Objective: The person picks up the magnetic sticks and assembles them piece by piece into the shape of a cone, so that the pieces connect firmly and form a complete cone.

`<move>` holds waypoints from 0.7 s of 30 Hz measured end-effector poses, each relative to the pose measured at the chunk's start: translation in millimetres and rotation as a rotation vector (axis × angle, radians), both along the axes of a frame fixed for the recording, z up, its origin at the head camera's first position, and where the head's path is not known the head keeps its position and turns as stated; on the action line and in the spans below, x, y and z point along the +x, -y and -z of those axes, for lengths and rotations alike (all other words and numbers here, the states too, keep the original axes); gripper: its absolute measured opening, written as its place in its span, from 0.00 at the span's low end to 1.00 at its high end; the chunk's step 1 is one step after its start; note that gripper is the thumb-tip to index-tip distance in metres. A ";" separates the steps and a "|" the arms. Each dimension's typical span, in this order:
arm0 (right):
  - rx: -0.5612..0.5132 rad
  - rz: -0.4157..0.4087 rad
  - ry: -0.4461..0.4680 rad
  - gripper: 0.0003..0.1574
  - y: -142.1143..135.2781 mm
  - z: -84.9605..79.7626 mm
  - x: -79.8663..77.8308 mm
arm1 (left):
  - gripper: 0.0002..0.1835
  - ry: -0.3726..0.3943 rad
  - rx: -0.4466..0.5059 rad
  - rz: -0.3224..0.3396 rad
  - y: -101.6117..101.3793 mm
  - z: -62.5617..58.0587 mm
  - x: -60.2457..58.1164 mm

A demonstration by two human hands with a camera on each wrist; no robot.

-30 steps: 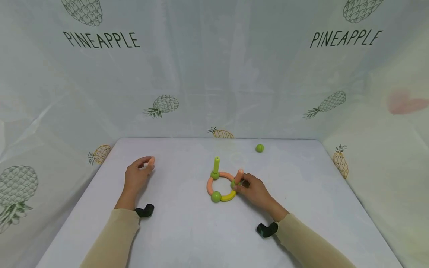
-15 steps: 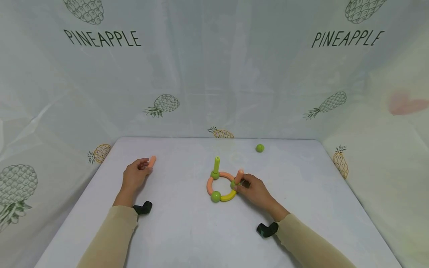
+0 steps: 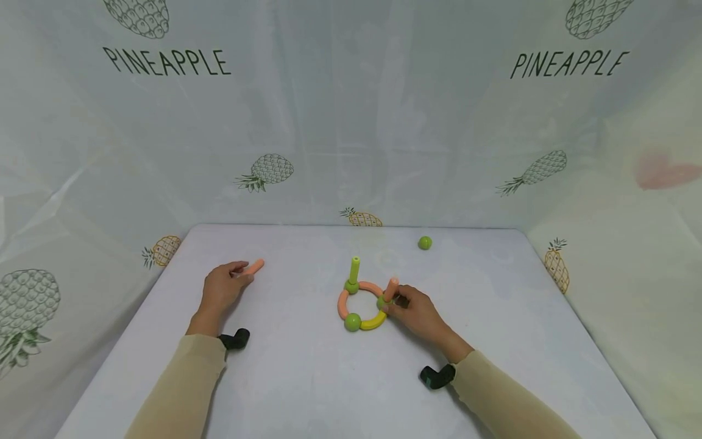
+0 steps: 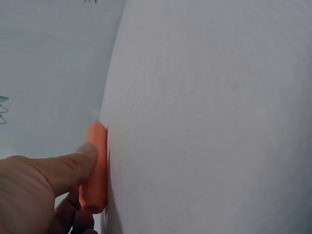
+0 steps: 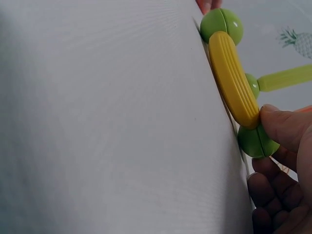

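Note:
On the left of the table, my left hand [image 3: 222, 289] pinches a short orange rod [image 4: 100, 170] between thumb and fingers, close along the tabletop. A small ring of curved toy rods and green balls lies mid-table. Its parts are a yellow curved rod [image 5: 231, 78], two orange curved rods, a front green ball [image 3: 353, 322] and two further balls. From the back ball [image 3: 351, 286] rises a lime-green rod [image 3: 354, 269]. An orange upright rod [image 3: 392, 288] stands on the right ball [image 5: 256, 142], which my right hand [image 3: 417, 314] grips at the ring's right side.
A loose green ball [image 3: 425, 242] rests near the table's back edge, right of the ring. Behind the white table [image 3: 307, 384] hangs a pale cloth [image 3: 351, 122] printed with pineapples. A black wrist camera [image 3: 234, 339] is strapped at each sleeve end.
The orange rod in my left hand has turned from pointing mostly away to slanting rightward, with its far end now farther right. My right hand and the ring have stayed in place.

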State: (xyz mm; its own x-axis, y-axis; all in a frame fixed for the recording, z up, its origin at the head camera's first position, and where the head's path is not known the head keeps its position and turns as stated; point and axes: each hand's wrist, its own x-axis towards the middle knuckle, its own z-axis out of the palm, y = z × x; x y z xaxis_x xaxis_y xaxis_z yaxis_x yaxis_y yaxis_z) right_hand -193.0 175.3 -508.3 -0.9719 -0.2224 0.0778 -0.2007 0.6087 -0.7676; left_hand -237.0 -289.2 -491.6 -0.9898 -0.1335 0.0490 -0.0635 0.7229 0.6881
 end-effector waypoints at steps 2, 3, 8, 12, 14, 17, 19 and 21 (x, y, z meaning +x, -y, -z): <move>0.000 0.001 -0.001 0.16 0.1 -0.2 0.2 | 0.25 0.002 -0.021 0.000 1.1 0.4 -0.9; 0.001 0.002 -0.001 0.16 0.2 -0.3 0.2 | 0.25 0.003 -0.028 0.001 1.5 0.6 -1.2; 0.004 0.003 -0.003 0.17 0.7 0.1 0.2 | 0.25 0.016 -0.035 -0.003 2.1 0.7 -1.5; -0.001 0.002 0.005 0.17 0.7 0.5 -0.8 | 0.25 0.030 -0.040 -0.012 0.5 -0.3 -1.3; -0.002 0.001 0.007 0.18 0.8 0.5 -1.3 | 0.25 0.039 -0.044 -0.016 -1.2 -2.1 -0.9; -0.001 0.007 0.011 0.18 1.5 -0.4 -1.4 | 0.24 0.056 -0.029 -0.028 -2.7 -3.9 -1.2; -0.002 0.011 0.012 0.18 1.8 -0.9 -1.0 | 0.23 0.059 0.004 -0.038 -3.6 -4.2 -1.7; 0.004 0.015 0.010 0.18 1.8 -1.3 -0.5 | 0.24 0.050 0.050 -0.043 -5.4 -3.9 -1.7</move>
State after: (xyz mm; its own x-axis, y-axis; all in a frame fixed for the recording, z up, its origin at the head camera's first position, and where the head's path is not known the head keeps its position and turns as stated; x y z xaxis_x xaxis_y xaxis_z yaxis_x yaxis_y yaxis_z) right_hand -193.5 173.5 -507.0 -0.9758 -0.2083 0.0671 -0.1839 0.6144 -0.7673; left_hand -238.7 -283.8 -487.7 -0.9842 -0.1769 -0.0084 -0.1290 0.6836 0.7184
